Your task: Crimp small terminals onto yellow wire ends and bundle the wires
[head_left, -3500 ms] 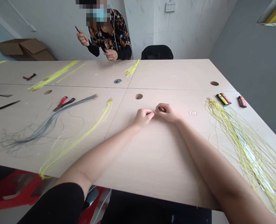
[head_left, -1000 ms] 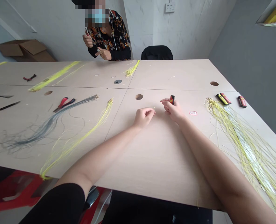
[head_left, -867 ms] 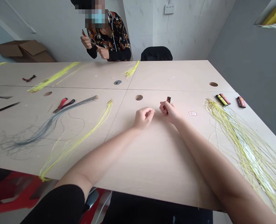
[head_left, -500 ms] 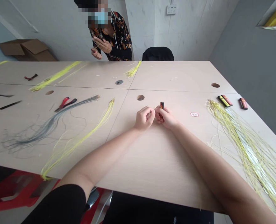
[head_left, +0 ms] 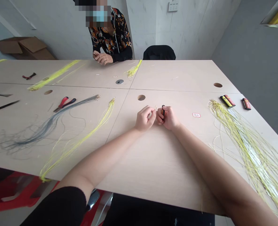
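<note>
My right hand [head_left: 169, 118] is closed round a small dark lighter [head_left: 163, 111], held upright with its top between thumb and fingers. Just left of it, my left hand [head_left: 145, 118] pinches a thin cord whose small yellowish tip [head_left: 155, 108] sticks up beside the lighter. Most of this cord is hidden. The hands are nearly touching over the table [head_left: 139, 166]. To the left lie a bundle of yellow cords [head_left: 89, 135] and a bundle of grey cords [head_left: 51, 124]. On the right is a wider spread of yellow cords [head_left: 244, 141].
Red-handled pliers [head_left: 65, 103] lie beyond the grey cords. Several lighters [head_left: 228, 101] rest at the right, and a small red-edged label [head_left: 196, 115] lies nearer. The table has a round hole [head_left: 141, 97]. Across it, a person [head_left: 110, 34] works with both hands.
My right thumb has shifted on the lighter's top, and the lighter sits slightly lower. My left hand keeps its pinch. The person opposite has lowered their hands toward the table and brought them together.
</note>
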The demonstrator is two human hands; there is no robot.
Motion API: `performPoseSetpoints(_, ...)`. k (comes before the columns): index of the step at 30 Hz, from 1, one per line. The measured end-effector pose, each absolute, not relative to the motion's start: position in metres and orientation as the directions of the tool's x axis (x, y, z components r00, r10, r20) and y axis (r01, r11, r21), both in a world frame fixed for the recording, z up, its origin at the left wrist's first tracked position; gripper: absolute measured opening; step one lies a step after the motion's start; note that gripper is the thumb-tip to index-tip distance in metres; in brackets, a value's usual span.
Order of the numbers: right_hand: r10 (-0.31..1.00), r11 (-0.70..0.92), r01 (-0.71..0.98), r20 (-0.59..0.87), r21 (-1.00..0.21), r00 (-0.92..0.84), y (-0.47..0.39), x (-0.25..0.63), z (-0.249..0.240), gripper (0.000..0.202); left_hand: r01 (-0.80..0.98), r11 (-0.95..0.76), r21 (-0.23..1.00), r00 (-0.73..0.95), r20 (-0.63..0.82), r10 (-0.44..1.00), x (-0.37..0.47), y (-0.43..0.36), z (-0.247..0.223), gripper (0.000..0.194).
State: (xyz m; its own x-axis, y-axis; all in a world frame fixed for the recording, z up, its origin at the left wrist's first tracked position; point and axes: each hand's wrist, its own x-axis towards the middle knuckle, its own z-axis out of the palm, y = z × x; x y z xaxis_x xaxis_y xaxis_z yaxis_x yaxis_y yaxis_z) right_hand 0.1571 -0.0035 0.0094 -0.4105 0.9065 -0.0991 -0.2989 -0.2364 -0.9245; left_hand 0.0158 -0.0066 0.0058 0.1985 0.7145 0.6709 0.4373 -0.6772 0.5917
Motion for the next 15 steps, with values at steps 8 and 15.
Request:
performPoseSetpoints(8, 0.917, -0.217, -0.256, -0.107, -0.942, -0.383, -0.0081, 0.1547, 0.0121, 0.045, 0.449, -0.659, 0.604, 0.191, 0.655, 0.731, 0.0165, -0.0077, 0.0060, 0.033)
performPoseSetpoints(15, 0.917, -0.226, -0.246, -0.121, -0.943, -0.379, -0.0082, 0.1523, 0.0133, 0.039, 0.440, -0.682, 0.584, 0.202, 0.676, 0.709, 0.0163, -0.0071, 0.0052, 0.032)
